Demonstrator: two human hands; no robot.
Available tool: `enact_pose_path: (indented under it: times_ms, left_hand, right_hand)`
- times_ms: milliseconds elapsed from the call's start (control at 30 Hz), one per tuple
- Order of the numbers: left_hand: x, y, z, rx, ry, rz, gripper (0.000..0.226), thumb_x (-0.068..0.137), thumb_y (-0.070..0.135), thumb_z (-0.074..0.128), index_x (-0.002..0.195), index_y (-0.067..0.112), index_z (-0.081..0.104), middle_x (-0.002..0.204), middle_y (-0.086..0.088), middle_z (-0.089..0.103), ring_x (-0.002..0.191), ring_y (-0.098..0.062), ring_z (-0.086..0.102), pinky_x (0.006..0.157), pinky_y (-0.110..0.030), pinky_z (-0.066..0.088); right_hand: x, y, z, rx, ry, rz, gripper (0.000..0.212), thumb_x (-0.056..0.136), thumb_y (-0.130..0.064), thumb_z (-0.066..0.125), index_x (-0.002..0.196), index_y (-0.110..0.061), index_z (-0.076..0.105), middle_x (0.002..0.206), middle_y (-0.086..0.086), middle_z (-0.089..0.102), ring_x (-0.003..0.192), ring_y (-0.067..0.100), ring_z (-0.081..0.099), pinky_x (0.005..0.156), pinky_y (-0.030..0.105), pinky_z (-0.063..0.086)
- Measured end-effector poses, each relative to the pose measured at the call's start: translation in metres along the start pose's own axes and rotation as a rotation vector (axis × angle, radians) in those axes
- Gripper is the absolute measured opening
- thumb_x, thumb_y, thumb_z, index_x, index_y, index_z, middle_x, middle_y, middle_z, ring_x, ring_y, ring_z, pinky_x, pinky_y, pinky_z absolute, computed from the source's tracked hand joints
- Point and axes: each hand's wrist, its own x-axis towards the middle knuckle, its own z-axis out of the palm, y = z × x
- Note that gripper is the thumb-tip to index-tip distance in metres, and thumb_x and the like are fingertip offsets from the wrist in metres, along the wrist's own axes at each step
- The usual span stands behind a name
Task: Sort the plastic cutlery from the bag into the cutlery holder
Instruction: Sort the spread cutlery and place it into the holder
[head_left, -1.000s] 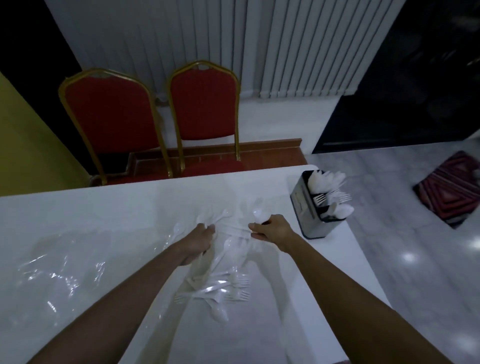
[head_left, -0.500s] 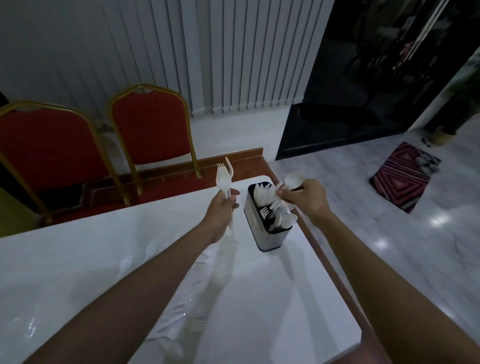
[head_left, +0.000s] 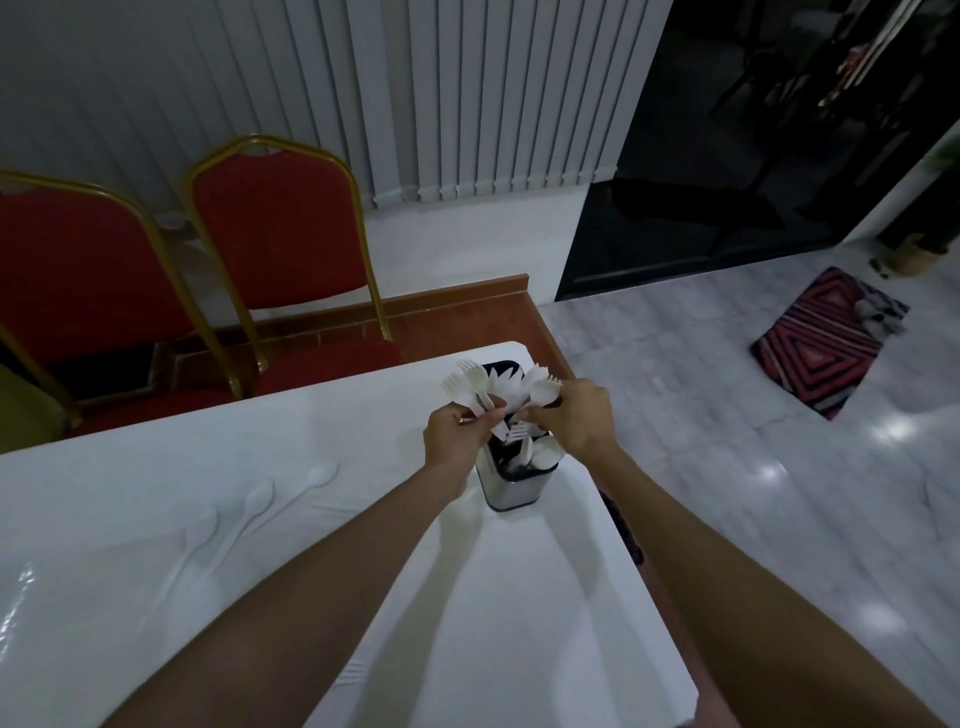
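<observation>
Item: loose plastic spoons (head_left: 260, 496), lying nearest on the white table (head_left: 493, 597). We judge them light, thin and slippery, so lift them by the handle.

Item: left hand (head_left: 454, 434) pinches two forks (head_left: 470, 387) by their stems.

Item: right hand (head_left: 576, 415) grips one fork, possibly a spork (head_left: 545, 387).

Both hands are over the cutlery holder (head_left: 511, 488) near the far corner.

My left hand (head_left: 457, 434) moves its white plastic forks (head_left: 470, 387) over the steel cutlery holder (head_left: 511, 491), meeting my right hand (head_left: 582, 421) and its white plastic utensil (head_left: 545, 387).
</observation>
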Motion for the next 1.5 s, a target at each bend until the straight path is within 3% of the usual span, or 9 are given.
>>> enact_pose_path:
  times_ms: [133,300,467,633,733,933,1067,1233,1500]
  left_hand:
    - [0.002,-0.011,0.012,0.196,0.018,0.064,0.029,0.071,0.033,0.077,0.079,0.006,0.071,0.077,-0.018,0.07,0.072,-0.019,0.062,0.074,-0.039,0.054]
    - [0.004,-0.012,0.019,0.466,0.055,0.204,0.023,0.084,0.019,0.067,0.074,0.0,0.059,0.063,-0.005,0.055,0.061,-0.016,0.05,0.053,-0.018,0.033]
    - [0.009,-0.02,0.01,0.637,-0.014,0.259,0.019,0.079,0.018,0.072,0.086,0.003,0.065,0.085,-0.012,0.066,0.077,-0.023,0.061,0.067,-0.027,0.043]
    - [0.004,-0.022,0.001,0.636,-0.055,0.327,0.027,0.08,0.007,0.065,0.107,0.014,0.066,0.1,-0.006,0.064,0.081,-0.014,0.062,0.067,-0.009,0.043]
    - [0.0,-0.023,-0.002,0.621,-0.039,0.356,0.033,0.081,0.002,0.057,0.109,0.015,0.067,0.1,-0.007,0.065,0.087,-0.019,0.063,0.077,-0.023,0.05]
    - [-0.005,-0.031,-0.02,0.558,-0.067,0.364,0.051,0.079,-0.012,0.049,0.123,0.01,0.06,0.115,-0.008,0.061,0.096,-0.021,0.063,0.087,-0.024,0.051]
    - [-0.009,-0.043,-0.055,0.526,-0.044,0.368,0.045,0.08,-0.012,0.052,0.115,0.013,0.065,0.115,-0.003,0.06,0.094,-0.014,0.062,0.081,-0.018,0.052]
    - [-0.02,-0.068,-0.121,0.529,-0.004,0.353,0.04,0.082,-0.012,0.054,0.107,0.017,0.068,0.11,0.0,0.061,0.092,-0.014,0.062,0.081,-0.017,0.053]
    - [-0.049,-0.135,-0.228,0.615,0.129,0.206,0.029,0.082,-0.005,0.061,0.104,0.011,0.069,0.104,-0.005,0.067,0.09,-0.019,0.064,0.085,-0.024,0.05]
  right_hand:
    - [0.014,0.002,-0.006,-0.079,-0.083,-0.015,0.042,0.07,-0.038,0.083,0.053,-0.018,0.05,0.055,0.0,0.054,0.058,0.014,0.052,0.046,0.02,0.034]
    - [0.021,0.005,-0.007,-0.087,-0.157,-0.047,0.046,0.069,-0.034,0.084,0.051,-0.018,0.045,0.054,0.0,0.051,0.056,0.014,0.049,0.047,0.021,0.035]
    - [0.021,0.009,-0.003,-0.123,-0.236,-0.061,0.046,0.072,-0.024,0.082,0.054,-0.014,0.042,0.057,-0.002,0.042,0.052,0.009,0.039,0.045,0.021,0.029]
    - [0.024,0.016,-0.006,-0.047,-0.249,-0.134,0.023,0.068,-0.027,0.087,0.074,-0.017,0.067,0.074,-0.004,0.06,0.068,0.01,0.053,0.052,0.009,0.033]
    - [0.019,0.016,-0.01,0.039,-0.257,-0.119,0.03,0.068,-0.032,0.086,0.09,-0.018,0.072,0.087,-0.004,0.068,0.08,0.009,0.062,0.062,0.011,0.043]
    - [-0.004,0.007,-0.013,0.312,-0.003,0.017,0.02,0.08,-0.036,0.056,0.088,-0.019,0.065,0.083,-0.007,0.065,0.079,0.012,0.06,0.069,0.027,0.047]
    - [-0.026,-0.011,-0.001,0.345,0.274,-0.22,0.009,0.082,-0.025,0.055,0.083,-0.017,0.059,0.076,-0.002,0.062,0.068,0.013,0.057,0.064,0.029,0.049]
    - [-0.06,-0.042,0.053,0.249,0.146,-0.442,0.009,0.085,-0.009,0.061,0.094,-0.01,0.063,0.074,0.0,0.062,0.063,0.011,0.056,0.06,0.016,0.042]
    - [-0.086,-0.045,0.18,0.008,-0.248,-0.28,0.016,0.09,-0.018,0.059,0.101,-0.013,0.068,0.096,0.004,0.065,0.082,0.017,0.062,0.075,0.029,0.051]
